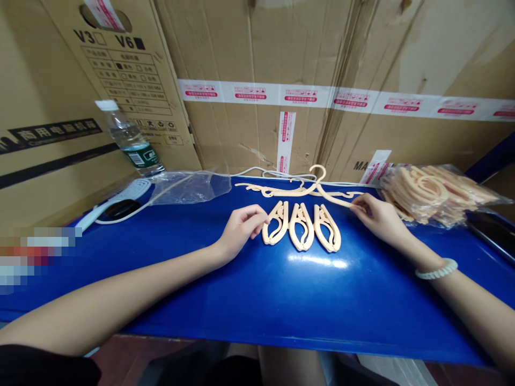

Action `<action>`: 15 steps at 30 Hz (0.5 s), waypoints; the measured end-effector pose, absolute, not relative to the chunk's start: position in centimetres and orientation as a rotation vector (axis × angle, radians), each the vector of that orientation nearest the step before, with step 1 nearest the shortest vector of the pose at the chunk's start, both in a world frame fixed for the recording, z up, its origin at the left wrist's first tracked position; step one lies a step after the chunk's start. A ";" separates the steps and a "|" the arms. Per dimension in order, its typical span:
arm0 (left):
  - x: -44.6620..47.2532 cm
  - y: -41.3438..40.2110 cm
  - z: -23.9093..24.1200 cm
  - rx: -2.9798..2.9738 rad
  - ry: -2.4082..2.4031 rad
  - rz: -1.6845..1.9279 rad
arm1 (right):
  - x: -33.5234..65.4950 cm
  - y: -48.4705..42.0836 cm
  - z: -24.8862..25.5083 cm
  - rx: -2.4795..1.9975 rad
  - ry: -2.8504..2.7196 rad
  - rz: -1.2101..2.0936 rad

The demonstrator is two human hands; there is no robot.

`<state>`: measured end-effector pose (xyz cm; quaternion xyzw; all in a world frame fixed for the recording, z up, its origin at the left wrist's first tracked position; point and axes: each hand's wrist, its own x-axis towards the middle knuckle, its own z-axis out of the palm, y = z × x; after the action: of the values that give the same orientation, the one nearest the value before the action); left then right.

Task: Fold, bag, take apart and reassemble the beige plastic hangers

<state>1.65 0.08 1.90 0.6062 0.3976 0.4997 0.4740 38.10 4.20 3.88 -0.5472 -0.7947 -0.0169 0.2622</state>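
Going by the row of folded hangers [311, 228]: the nearer open hanger [335, 199] is just behind it, right hand [378, 219] pinched on one end. Left hand [241, 229] is loosely curled at the row's left end, can't tell if it's gripping. I'd pinch lightly, clear of the row

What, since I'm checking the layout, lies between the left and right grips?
In the head view, three folded hangers lie in a row on the blue table between the left grip and the right grip, which pinches an unfolded hanger.
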 end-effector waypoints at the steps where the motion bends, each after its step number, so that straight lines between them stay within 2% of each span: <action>1: 1.7 0.1 1.9 1.463 0.974 1.246 | 38.1 4.0 4.1 -1.483 -2.121 -0.042; 15: 2.1 1.2 1.3 1.092 1.058 1.410 | 37.5 0.2 8.4 -1.354 -1.986 0.035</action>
<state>2.13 1.25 1.26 0.4531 0.4394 0.5853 0.5089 37.55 0.15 8.41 -0.5254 -0.7706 0.0138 0.3604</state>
